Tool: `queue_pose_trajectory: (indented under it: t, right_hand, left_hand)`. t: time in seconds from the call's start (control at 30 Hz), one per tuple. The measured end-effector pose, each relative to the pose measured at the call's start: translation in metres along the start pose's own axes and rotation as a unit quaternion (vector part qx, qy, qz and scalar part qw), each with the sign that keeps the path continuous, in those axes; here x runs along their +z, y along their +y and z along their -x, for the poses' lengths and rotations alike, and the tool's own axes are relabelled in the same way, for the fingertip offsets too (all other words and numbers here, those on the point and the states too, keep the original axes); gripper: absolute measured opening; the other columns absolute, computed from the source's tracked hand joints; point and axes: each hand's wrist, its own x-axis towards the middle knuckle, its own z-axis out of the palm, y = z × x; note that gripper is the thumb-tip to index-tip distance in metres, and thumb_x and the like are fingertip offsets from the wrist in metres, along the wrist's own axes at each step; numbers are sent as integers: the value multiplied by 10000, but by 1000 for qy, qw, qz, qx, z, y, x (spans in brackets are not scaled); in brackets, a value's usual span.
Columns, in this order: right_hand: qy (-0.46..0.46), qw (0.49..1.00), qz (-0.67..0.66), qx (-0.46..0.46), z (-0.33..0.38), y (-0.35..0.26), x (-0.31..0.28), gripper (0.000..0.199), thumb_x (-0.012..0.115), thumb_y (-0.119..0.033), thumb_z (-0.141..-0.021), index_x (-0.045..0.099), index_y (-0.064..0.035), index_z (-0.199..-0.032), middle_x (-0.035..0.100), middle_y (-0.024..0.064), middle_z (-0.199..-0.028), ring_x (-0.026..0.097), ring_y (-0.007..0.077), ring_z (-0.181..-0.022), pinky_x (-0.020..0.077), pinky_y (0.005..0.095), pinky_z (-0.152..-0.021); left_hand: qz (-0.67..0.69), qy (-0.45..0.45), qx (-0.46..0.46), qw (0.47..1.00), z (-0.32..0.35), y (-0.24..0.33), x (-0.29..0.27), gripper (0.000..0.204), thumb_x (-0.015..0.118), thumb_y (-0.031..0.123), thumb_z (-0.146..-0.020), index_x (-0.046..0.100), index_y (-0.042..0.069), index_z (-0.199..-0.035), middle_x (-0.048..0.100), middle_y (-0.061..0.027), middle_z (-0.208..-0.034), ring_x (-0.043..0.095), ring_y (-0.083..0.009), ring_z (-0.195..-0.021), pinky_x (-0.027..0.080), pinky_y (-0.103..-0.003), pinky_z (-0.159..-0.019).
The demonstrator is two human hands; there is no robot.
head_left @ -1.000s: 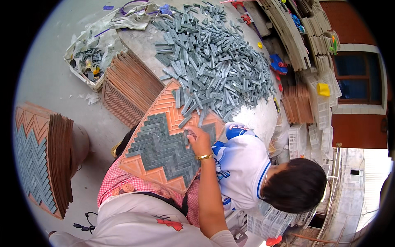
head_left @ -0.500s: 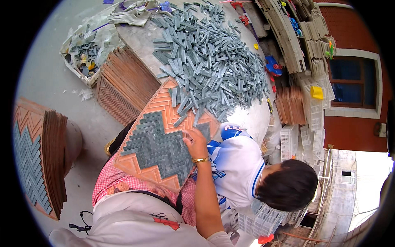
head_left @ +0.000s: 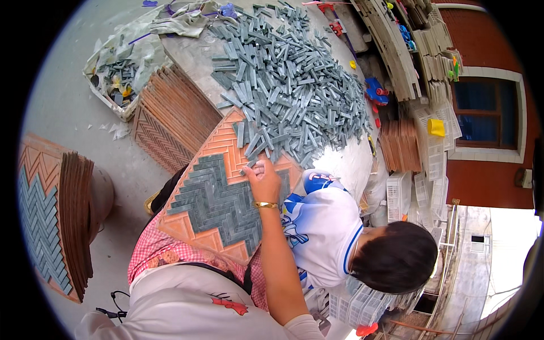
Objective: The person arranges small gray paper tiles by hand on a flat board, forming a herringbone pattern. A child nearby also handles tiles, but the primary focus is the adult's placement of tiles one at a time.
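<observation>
Grey strips (head_left: 294,96), heaped loose on the table (head_left: 187,51), spilling onto the upper edge of the orange tray (head_left: 187,226).

Head view:
- Tray propped on the lap, tilted toward the heap, probably to keep loose strips within short reach. Zigzag grooves partly filled with grey strips; orange border bare.
- Right hand (head_left: 263,180) resting on the tray's upper right part, wrist with gold bangle (head_left: 265,204). Fingers (head_left: 255,167) bent and close together, tips pressing on a strip at the edge of the laid pattern, just below the heap; actual pinch not discernible.
- Left hand not visible.
- Empty trays stacked (head_left: 170,122) left of the heap; filled trays (head_left: 51,215) at far left.
- Another person in a white shirt (head_left: 323,232) bent close beside the right forearm.
</observation>
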Motion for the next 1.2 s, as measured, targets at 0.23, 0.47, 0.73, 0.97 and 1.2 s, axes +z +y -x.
queue_pose_trajectory:
  t: [0.23,0.47,0.73,0.97,1.2]
  right_hand:
    - [13,993,-67,96,-4,6,0,408,717,-72,-732,515,-56,-1086,621,33,-722,591,128,-611,474,259,-575]
    - [-65,992,-107,25,26,21,-22,481,677,24,-730,581,-96,-1186,570,6,-741,531,62,-625,463,224,-571]
    - [-51,995,-17,-79,16,27,-19,410,719,4,-697,623,-80,-1087,610,112,-819,599,259,-689,486,350,-638]
    - [-101,990,-8,-94,9,24,-26,383,720,4,-682,622,-91,-1040,599,115,-825,601,291,-726,482,379,-654]
    - [-114,992,4,-47,4,11,-23,300,719,8,-672,593,-69,-934,593,122,-840,599,317,-765,478,402,-664]
  left_hand:
    - [-15,-7,7,1000,-2,-1,-7,121,579,115,-795,638,48,-876,617,-90,-789,608,-186,-755,484,-332,-659]
    - [-24,-23,13,999,-3,-4,-5,129,584,122,-794,646,51,-882,628,-91,-806,615,-189,-769,488,-334,-667]
    - [-52,-33,15,998,-2,-7,-14,139,589,130,-792,654,55,-890,640,-92,-826,624,-193,-785,493,-336,-677]
    - [-75,-41,18,996,-1,-8,-22,147,594,137,-791,661,58,-896,650,-93,-843,631,-196,-799,496,-337,-685]
    - [-92,-49,24,994,-1,-11,-22,156,599,145,-790,669,62,-902,660,-94,-860,638,-199,-813,500,-339,-693]
